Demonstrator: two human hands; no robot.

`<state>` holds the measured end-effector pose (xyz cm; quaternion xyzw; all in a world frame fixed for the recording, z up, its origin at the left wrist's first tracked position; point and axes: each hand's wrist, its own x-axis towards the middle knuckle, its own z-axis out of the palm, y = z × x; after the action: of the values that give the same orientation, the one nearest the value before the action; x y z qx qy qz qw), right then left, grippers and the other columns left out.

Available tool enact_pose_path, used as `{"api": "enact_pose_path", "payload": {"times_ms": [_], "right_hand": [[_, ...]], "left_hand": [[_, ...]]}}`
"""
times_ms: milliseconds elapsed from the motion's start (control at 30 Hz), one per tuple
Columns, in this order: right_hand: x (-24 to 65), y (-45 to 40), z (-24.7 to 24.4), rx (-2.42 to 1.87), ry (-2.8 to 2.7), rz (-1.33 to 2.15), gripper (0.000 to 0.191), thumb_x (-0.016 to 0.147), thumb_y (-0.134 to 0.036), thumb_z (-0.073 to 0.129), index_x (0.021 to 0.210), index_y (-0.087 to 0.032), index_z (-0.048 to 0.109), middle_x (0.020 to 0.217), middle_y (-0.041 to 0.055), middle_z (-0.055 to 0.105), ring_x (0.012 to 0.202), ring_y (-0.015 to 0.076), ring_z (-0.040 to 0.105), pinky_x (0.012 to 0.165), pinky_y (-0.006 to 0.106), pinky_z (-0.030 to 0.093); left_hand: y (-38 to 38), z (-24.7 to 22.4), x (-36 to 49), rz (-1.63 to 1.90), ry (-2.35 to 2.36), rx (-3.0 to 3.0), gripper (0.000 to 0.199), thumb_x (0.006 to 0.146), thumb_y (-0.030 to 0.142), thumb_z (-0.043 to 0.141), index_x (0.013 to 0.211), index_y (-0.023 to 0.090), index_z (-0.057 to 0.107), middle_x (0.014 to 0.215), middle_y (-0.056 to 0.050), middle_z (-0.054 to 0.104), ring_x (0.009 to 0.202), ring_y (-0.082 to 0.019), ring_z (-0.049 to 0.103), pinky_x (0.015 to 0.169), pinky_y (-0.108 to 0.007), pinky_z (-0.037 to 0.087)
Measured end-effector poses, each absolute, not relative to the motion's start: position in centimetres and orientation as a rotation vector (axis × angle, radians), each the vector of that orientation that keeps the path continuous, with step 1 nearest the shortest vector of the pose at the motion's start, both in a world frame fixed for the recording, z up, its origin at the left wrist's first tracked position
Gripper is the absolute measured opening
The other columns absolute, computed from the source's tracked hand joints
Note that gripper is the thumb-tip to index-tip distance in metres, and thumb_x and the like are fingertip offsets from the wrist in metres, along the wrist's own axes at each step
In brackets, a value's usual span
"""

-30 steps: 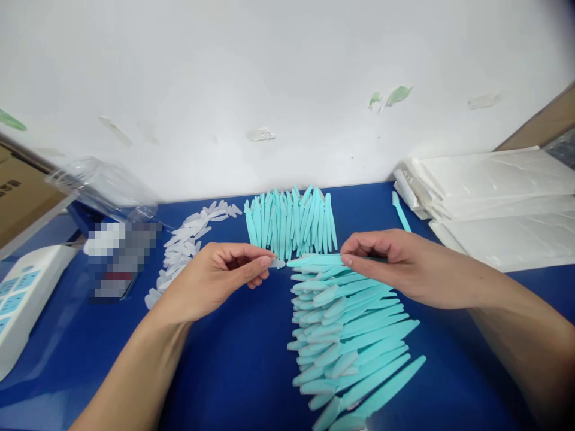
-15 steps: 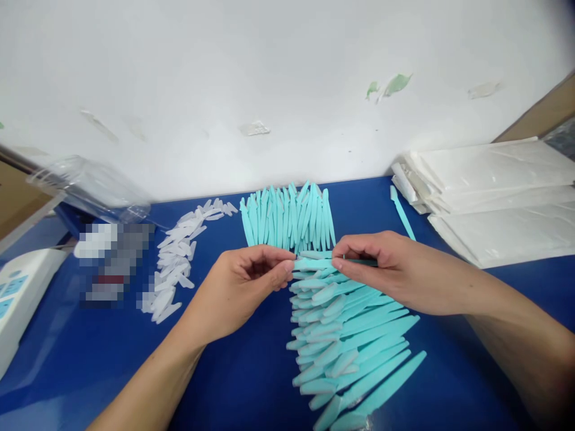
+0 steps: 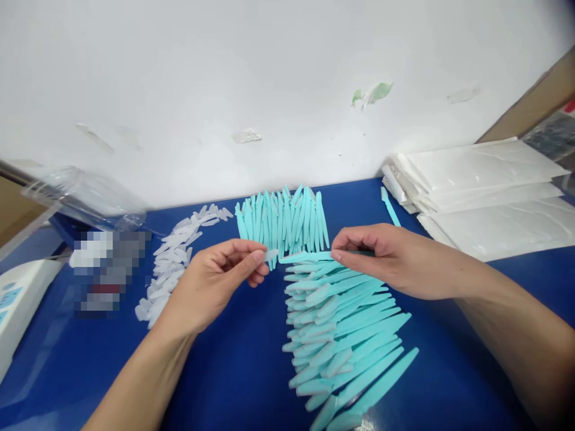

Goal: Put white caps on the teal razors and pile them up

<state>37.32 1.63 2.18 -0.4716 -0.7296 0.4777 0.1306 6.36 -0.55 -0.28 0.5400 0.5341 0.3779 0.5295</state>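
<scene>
Here, the left hand [image 3: 220, 278] pinches 1 translucent whitish cap [image 3: 272, 255]; the right hand [image 3: 395, 261] pinches 1 turquoise stick [image 3: 309, 257].

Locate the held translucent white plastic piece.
In the head view, just left of centre, the white piece is in the left hand, left of the turquoise plastic stick in the right hand.

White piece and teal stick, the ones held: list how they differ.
Colour: the white piece is pale, the teal stick blue-green.
Length: the teal stick shows much longer than the white piece, though fingers cover part of each.
Place: the white piece is in the left hand's grip, the teal stick in the right hand's grip.
Shared: both are pinched.
</scene>
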Motion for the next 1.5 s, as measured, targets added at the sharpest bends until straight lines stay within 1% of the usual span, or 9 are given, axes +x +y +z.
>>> {"api": "enact_pose_path", "payload": {"times_ms": [267, 567, 767, 967, 1100, 1200, 1300, 1400, 1500], "right_hand": [[37.3, 1.6, 1.9, -1.372, -2.149, 1.384, 0.02, 0.102, -0.046, 0.063, 0.094, -0.028, 0.069, 0.072, -0.0059, 0.049, 0.061, 0.0129, 0.037, 0.051, 0.028, 0.031], [36.9, 1.2, 2.1, -1.418, -2.163, 1.426, 0.025, 0.102, -0.05, 0.062, 0.093, -0.028, 0.069, 0.068, -0.0061, 0.048, 0.058, 0.0126, 0.037, 0.05, 0.028, 0.029], [36.9, 1.4, 1.9, -1.466, -2.243, 1.196, 0.034, 0.099, -0.053, 0.063, 0.085, -0.024, 0.075, 0.085, 0.0001, 0.068, 0.069, 0.0154, 0.053, 0.057, 0.03, 0.036], [37.8, 1.4, 1.2, -1.475, -2.355, 1.154, 0.038, 0.1, -0.049, 0.062, 0.076, -0.024, 0.077, 0.083, 0.0018, 0.07, 0.063, 0.0149, 0.055, 0.054, 0.032, 0.032], [38.2, 1.8, 1.6, -1.519, -2.336, 1.113, 0.042, 0.098, -0.052, 0.063, 0.071, -0.024, 0.077, 0.077, 0.0015, 0.069, 0.063, 0.0162, 0.057, 0.054, 0.032, 0.034], [37.4, 3.5, 2.0, -1.739, -2.256, 0.899, 0.044, 0.093, -0.058, 0.065, 0.069, -0.023, 0.077, 0.063, 0.0011, 0.066, 0.058, 0.0171, 0.056, 0.053, 0.033, 0.036], [35.8, 6.1, 1.6, -1.903, -2.142, 0.702, 0.034, 0.091, -0.052, 0.069, 0.079, -0.02, 0.076, 0.066, 0.0031, 0.073, 0.06, 0.0192, 0.066, 0.06, 0.033, 0.046], [34.7, 8.2, 0.5, -1.984, -2.098, 0.787, 0.026, 0.085, -0.043, 0.074, 0.082, -0.017, 0.076, 0.062, 0.0054, 0.074, 0.058, 0.0209, 0.07, 0.061, 0.033, 0.051], [34.4, 9.1, -0.2, -2.031, -2.076, 0.823, 0.022, 0.084, -0.037, 0.075, 0.082, -0.016, 0.076, 0.057, 0.0062, 0.074, 0.056, 0.0223, 0.072, 0.059, 0.032, 0.053]], "left_hand": [[-1.1, 0.0, 7.2, 0.884, 1.251, 1.323, 0.019, 0.093, 0.041, 0.083, 0.094, 0.022, 0.082, 0.081, -0.002, 0.082, 0.071, -0.013, 0.074, 0.067, -0.02, 0.061], [-2.1, -0.3, 9.4, 0.856, 1.24, 1.308, 0.021, 0.096, 0.043, 0.08, 0.097, 0.022, 0.081, 0.082, -0.001, 0.082, 0.074, -0.014, 0.075, 0.069, -0.022, 0.062], [-2.4, -0.5, 10.3, 0.802, 1.341, 1.75, 0.014, 0.097, 0.037, 0.077, 0.099, 0.026, 0.085, 0.09, -0.002, 0.082, 0.078, -0.017, 0.071, 0.066, -0.027, 0.054], [-2.5, -0.7, 10.9, 0.779, 1.283, 1.921, 0.012, 0.097, 0.028, 0.075, 0.098, 0.026, 0.087, 0.093, -0.004, 0.078, 0.083, -0.018, 0.071, 0.069, -0.029, 0.052], [-2.4, -0.9, 10.9, 0.693, 1.264, 1.911, 0.015, 0.099, 0.031, 0.072, 0.101, 0.026, 0.086, 0.098, -0.005, 0.074, 0.081, -0.016, 0.068, 0.05, -0.025, 0.041], [-2.2, -1.0, 10.9, 0.681, 1.255, 1.924, 0.017, 0.1, 0.032, 0.071, 0.105, 0.025, 0.085, 0.101, -0.006, 0.074, 0.082, -0.017, 0.067, 0.047, -0.024, 0.038], [-2.0, -0.9, 10.7, 0.701, 1.254, 1.922, 0.017, 0.101, 0.032, 0.07, 0.103, 0.024, 0.085, 0.1, -0.006, 0.074, 0.083, -0.017, 0.068, 0.054, -0.025, 0.043], [-1.9, -0.5, 10.3, 0.74, 1.25, 1.919, 0.017, 0.102, 0.032, 0.069, 0.101, 0.023, 0.084, 0.098, -0.006, 0.075, 0.084, -0.018, 0.069, 0.063, -0.027, 0.048], [-1.7, 0.1, 9.6, 0.784, 1.267, 1.923, 0.018, 0.101, 0.035, 0.07, 0.098, 0.024, 0.084, 0.097, -0.005, 0.076, 0.084, -0.018, 0.069, 0.064, -0.028, 0.048]]}}
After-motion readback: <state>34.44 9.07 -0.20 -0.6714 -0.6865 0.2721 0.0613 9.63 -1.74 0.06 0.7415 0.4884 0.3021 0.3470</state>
